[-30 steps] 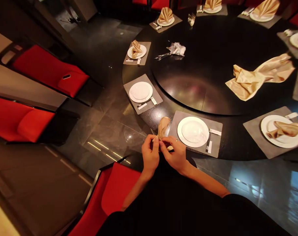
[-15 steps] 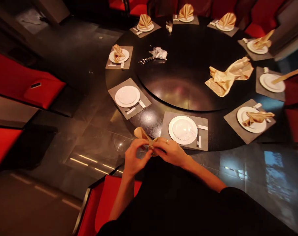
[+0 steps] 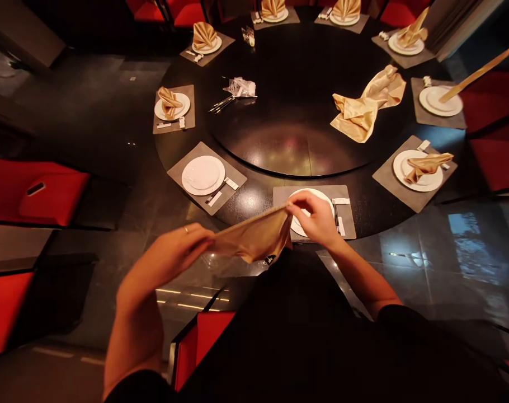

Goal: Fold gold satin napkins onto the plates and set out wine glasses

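**Q:** What do you have in your hands?

**A:** A champagne satin napkin [image 3: 254, 238], pulled taut between them. Your left hand [image 3: 181, 246], with a ring [image 3: 185, 229] on one finger, is clamped on one end, and your right hand [image 3: 312, 219] pinches the other. The two hands are well apart, each closed on the cloth.

**Q:** Where is the napkin, then?

**A:** Just to the near side of the white plate [image 3: 311, 194] in front of you, with one end reaching that plate's edge. Your right hand covers most of the plate.

**Q:** What's closest around that plate?

**A:** A red chair [image 3: 206, 341] sits on your side of it. The plate rests on a gray placemat [image 3: 282, 197], with chopsticks [image 3: 335, 215] just to its right.

**Q:** And farther out?

**A:** Beyond the plate, the round black desk [image 3: 170, 137] carries a turntable [image 3: 288, 134]. On that lie a crumpled satin napkin [image 3: 363, 106], off to the right, and chopsticks [image 3: 221, 104] beside clear plastic wrap [image 3: 241, 87], off to the left. A folded napkin [image 3: 424, 168] sits on another plate to the right.
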Motion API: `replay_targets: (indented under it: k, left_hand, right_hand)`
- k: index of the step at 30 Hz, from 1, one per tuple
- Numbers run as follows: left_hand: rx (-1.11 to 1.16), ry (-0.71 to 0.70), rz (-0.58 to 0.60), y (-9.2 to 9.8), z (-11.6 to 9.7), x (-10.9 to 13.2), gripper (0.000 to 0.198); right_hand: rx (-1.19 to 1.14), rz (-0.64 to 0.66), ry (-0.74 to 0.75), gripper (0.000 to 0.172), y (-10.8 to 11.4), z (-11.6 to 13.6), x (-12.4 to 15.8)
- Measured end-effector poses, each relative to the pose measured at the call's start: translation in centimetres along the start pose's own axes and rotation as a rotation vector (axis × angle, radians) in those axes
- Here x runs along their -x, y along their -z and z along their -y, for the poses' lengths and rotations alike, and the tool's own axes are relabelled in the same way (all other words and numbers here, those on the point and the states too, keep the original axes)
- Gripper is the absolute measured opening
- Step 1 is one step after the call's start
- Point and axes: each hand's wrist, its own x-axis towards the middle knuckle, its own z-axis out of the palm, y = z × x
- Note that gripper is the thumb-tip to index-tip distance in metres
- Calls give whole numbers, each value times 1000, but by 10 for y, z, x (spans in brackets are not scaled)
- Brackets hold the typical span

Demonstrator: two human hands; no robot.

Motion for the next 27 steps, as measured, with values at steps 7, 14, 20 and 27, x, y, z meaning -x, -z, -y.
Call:
replay_targets:
  k: [7,14,20,27]
  left_hand:
    - [-259,-186,-336,78,-76,-137,34]
    - [253,-907,-988,38,-67,-165,40]
    - [364,-102,-735,-70,110,-142,34]
    - [218,454,-297,-161,295,-151,5]
  right_hand:
    - [-143,-324,96,59,23,-60,-154]
    - [-186,-610,400,38,43,-10,-159]
    - [8,-467,-208,24,-37,-99,-30]
    - [132,-247,-1011,22,-165,-246,55]
